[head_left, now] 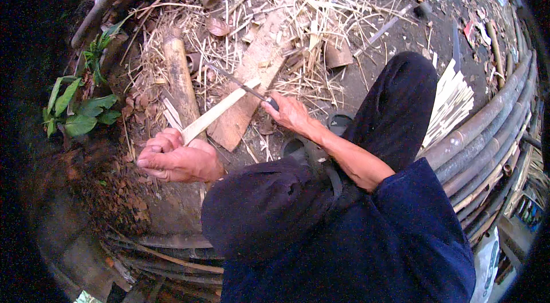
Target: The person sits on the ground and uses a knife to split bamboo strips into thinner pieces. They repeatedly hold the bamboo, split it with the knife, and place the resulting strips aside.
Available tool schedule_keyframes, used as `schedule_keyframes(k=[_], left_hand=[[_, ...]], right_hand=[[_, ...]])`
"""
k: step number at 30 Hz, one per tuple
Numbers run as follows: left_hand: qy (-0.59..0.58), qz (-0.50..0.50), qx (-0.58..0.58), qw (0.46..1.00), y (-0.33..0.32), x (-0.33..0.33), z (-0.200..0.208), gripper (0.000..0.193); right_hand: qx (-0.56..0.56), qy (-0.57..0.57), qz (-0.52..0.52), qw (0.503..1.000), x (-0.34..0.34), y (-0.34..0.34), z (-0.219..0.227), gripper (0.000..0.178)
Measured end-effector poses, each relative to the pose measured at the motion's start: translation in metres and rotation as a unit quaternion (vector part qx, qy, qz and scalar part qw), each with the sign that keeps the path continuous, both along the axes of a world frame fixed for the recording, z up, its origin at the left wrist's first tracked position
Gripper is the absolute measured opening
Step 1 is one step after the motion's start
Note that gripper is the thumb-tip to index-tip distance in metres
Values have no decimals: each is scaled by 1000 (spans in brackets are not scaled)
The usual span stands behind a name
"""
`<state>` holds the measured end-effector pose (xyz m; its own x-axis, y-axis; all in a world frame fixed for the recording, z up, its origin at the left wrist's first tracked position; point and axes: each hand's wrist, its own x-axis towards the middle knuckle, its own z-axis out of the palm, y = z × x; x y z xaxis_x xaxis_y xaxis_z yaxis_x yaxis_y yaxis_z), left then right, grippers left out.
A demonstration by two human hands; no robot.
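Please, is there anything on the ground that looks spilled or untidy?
Yes: loose pale shavings lie scattered around the wooden board, crossing at many angles. This looks untidy next to the roughly aligned bundle of pale strips at right.

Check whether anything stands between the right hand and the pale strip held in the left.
Only the knife that the right hand grips: its blade crosses the pale strip near the end away from the left hand. Nothing else visible stands between them.
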<state>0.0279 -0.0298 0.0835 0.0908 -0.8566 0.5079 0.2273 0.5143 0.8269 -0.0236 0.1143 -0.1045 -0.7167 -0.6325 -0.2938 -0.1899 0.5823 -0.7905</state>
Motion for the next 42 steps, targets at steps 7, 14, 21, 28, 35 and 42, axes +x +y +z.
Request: schedule_keyframes(k=[7,14,21,28,35,42], left_hand=[[-40,59,33,997,2,12,-6,45],[9,-45,27,999,-30,-5,-58,37],[-146,-230,239,932,-41,22,-167,21],[-162,-402,413,801,-32,75,-71,18],[-290,-360,351,814,12,120,-29,23],[-274,-377,448,763,64,177,4,30]], right_hand=[[-30,-24,89,995,15,-1,17,49],[-29,-83,-55,995,-18,19,-51,45],[-81,93,-6,992,-33,9,29,49],[-28,221,168,960,-47,-26,67,41],[-31,359,320,876,-42,-65,97,31],[43,260,57,963,-175,-35,86,30]])
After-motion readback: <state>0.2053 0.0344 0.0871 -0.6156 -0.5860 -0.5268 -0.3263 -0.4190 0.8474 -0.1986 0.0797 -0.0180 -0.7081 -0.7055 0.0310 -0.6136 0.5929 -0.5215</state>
